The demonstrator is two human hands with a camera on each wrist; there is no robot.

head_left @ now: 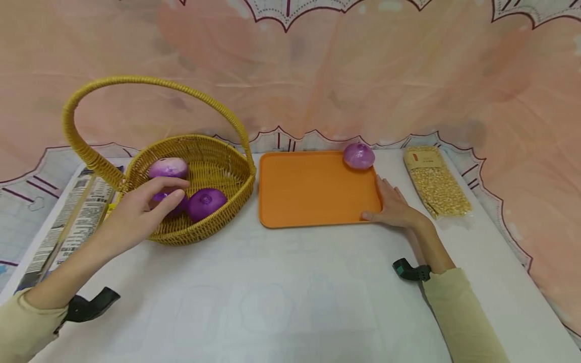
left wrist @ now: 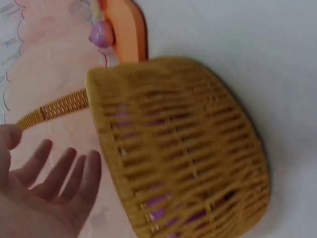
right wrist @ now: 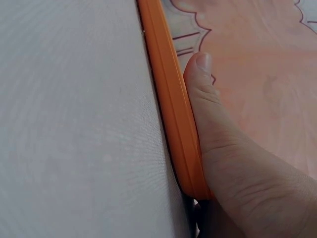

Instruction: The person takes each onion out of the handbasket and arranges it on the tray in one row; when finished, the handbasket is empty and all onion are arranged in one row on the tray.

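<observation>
A woven yellow basket (head_left: 199, 140) with a tall handle stands at the left and holds three purple onions. One onion (head_left: 168, 167) lies at the back, one (head_left: 206, 203) at the front, and a third (head_left: 159, 197) is partly hidden by my fingers. My left hand (head_left: 179, 189) reaches over the near rim with relaxed fingers, holding nothing; in the left wrist view its fingers (left wrist: 54, 173) are spread beside the basket (left wrist: 188, 148). My right hand (head_left: 379, 199) rests against the right edge of the orange tray (head_left: 308, 191), thumb (right wrist: 205, 94) flat along the rim (right wrist: 171, 109). One onion (head_left: 359, 156) sits in the tray's far right corner.
A clear bag of corn kernels (head_left: 436, 181) lies right of the tray. Folded newspaper (head_left: 72, 217) lies left of the basket. The white table (head_left: 272, 302) is backed by a pink patterned cloth (head_left: 363, 75).
</observation>
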